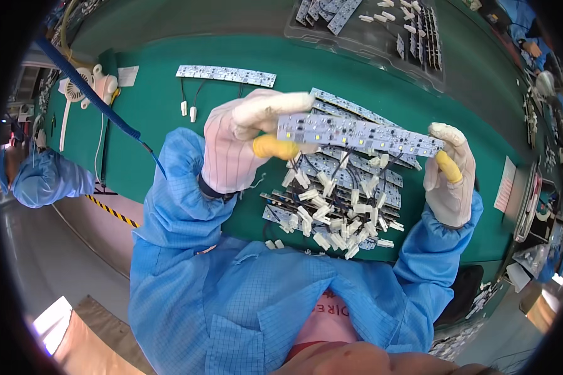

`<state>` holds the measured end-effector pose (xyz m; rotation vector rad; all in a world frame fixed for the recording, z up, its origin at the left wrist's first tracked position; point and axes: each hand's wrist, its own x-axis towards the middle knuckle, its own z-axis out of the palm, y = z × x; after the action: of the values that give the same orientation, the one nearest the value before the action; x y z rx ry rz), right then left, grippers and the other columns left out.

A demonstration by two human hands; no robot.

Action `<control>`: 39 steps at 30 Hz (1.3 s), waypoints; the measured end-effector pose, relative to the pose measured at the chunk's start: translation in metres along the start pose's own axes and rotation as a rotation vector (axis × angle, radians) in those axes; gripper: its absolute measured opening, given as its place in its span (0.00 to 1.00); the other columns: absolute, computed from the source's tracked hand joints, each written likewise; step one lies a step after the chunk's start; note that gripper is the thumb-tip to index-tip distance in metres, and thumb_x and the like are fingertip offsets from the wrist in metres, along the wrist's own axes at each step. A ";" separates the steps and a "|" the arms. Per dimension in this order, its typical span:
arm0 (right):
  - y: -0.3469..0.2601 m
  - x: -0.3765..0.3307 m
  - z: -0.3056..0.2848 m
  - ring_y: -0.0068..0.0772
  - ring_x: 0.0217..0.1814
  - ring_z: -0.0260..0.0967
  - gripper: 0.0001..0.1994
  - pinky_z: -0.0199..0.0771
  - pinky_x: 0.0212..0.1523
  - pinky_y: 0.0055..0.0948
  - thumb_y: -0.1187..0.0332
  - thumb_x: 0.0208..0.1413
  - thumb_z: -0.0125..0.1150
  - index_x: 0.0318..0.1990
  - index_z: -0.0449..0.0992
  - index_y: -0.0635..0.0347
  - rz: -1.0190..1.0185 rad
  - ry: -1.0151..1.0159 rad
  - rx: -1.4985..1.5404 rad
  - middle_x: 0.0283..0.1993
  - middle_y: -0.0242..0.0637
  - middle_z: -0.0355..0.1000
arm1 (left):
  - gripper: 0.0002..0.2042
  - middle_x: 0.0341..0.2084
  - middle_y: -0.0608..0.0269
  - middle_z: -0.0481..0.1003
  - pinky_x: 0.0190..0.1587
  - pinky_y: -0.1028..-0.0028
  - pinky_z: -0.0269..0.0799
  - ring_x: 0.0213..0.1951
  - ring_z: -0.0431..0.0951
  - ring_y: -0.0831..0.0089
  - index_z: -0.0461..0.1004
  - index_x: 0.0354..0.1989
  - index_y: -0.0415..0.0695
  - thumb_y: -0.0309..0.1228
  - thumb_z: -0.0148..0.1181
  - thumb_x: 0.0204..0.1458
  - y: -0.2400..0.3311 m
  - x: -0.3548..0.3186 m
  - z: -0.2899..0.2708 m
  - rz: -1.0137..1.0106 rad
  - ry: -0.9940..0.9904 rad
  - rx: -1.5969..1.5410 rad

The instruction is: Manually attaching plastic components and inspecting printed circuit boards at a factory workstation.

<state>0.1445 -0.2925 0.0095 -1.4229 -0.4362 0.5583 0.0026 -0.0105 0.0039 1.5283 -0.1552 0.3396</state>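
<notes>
Between both gloved hands I hold up a long white LED circuit board (360,135), nearly level, with yellowish LEDs along its face. My left hand (244,134) pinches its left end, and my right hand (449,165) grips the right end. The gloves are white with yellow covers on some fingertips. Beneath the board lies a pile of similar LED boards (319,165) with dark wires and many white plug connectors (338,225). Another LED board (225,75) lies apart at the far left, two wires with white connectors hanging toward me.
A clear plastic tray (381,59) at the back holds more boards and connectors. A small white fan (81,86) stands at far left, near a coiled blue cord (87,90). Other people's blue sleeves (50,178) show at the left. A red-and-white paper (505,184) lies at right on the green mat (150,69).
</notes>
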 end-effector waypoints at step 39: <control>0.002 0.000 0.002 0.11 0.18 0.55 0.22 0.49 0.21 0.12 0.54 0.57 0.54 0.50 0.70 0.65 -0.075 0.071 -0.139 0.18 0.24 0.64 | 0.26 0.34 0.52 0.77 0.37 0.76 0.73 0.30 0.79 0.71 0.62 0.56 0.31 0.30 0.61 0.51 -0.016 0.001 0.005 -0.013 0.135 -0.179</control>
<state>0.1428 -0.2910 0.0082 -1.5476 -0.4769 0.4224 0.0092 -0.0157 -0.0102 1.3242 -0.0675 0.4067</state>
